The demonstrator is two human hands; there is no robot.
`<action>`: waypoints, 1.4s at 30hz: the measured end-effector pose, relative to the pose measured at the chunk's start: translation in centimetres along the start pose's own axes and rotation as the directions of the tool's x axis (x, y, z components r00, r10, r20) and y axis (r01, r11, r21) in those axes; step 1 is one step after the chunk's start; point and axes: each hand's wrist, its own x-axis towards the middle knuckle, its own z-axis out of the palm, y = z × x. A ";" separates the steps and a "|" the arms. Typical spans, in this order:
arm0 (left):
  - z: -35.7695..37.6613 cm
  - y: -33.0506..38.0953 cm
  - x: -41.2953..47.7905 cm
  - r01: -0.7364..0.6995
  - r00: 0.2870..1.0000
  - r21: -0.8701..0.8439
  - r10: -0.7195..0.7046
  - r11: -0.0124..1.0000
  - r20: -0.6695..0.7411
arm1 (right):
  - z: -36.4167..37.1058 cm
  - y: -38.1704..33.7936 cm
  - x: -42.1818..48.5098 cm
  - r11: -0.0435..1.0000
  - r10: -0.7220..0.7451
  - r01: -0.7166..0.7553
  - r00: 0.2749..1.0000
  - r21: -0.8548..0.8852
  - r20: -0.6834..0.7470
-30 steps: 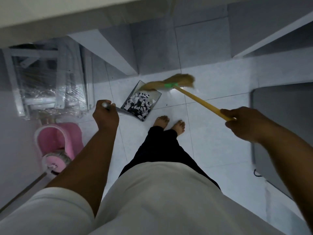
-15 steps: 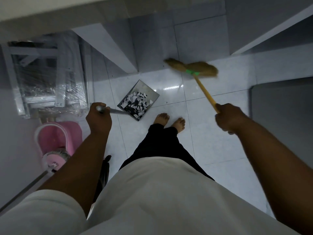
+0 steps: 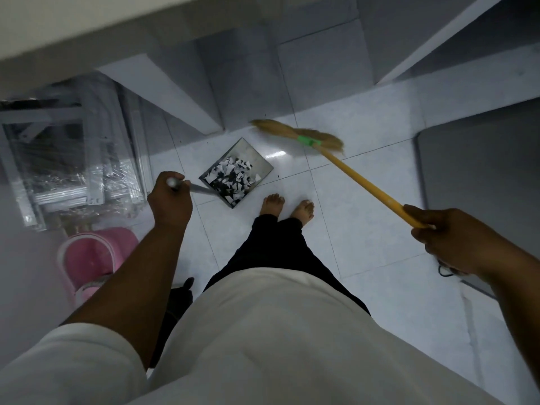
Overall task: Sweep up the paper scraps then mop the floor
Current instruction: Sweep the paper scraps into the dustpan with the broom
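My left hand was closed round the thin grey metal handle of the square grey metal dustpan, which sat on the white tiled floor. The torn black-and-white paper scraps lay heaped in the dustpan's near half; its far half was bare. My right hand gripped the top end of the yellow shaft of the straw broom, whose bristle head hung just beyond the dustpan's far corner. I could not tell if the bristles touched the tiles.

I judged the scraps nearly weightless and quick to flutter, so the dustpan would need lifting slowly and tipped back towards its handle. The dustpan itself looked stiff and light, best carried by that long handle. The broom's shaft was rigid and its bristles soft; a hold near the top gave reach.

I counted one broom, one dustpan, and one pink plastic bucket left of the dustpan, nearer me. The scraps were too many to count. A few dark specks dotted the tiles around the dustpan.
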 end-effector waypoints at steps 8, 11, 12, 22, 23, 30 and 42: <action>5.7 6.0 -0.1 -0.140 0.978 0.016 0.136 0.990 0.159 | 0.1 6.1 -0.4 0.935 0.135 -0.108 0.989 0.338 -0.057; 8.6 8.7 -0.7 -0.191 0.955 0.019 0.181 0.981 0.233 | 0.2 9.2 -1.0 0.874 0.183 -0.132 0.981 0.467 -0.066; 9.7 9.6 -0.9 -0.214 0.945 0.020 0.202 0.977 0.256 | 0.2 10.3 -1.2 0.853 0.194 -0.134 0.979 0.504 -0.068; 19.8 19.3 -4.0 -0.401 0.836 -0.011 0.371 0.916 0.403 | -1.1 16.0 -1.0 0.720 0.228 -0.087 0.967 0.688 -0.117; 20.9 20.3 -4.3 -0.425 0.822 -0.012 0.392 0.905 0.413 | -1.5 16.1 -0.6 0.733 0.228 -0.072 0.963 0.677 -0.144; 27.7 26.0 -5.3 -0.491 0.739 -0.065 0.456 0.869 0.496 | -4.1 15.0 4.0 0.606 0.239 -0.013 0.957 0.795 -0.166; 34.9 30.5 -4.4 -0.551 0.640 -0.082 0.483 0.831 0.597 | -3.8 14.9 6.1 0.770 0.313 -0.149 0.935 0.621 -0.165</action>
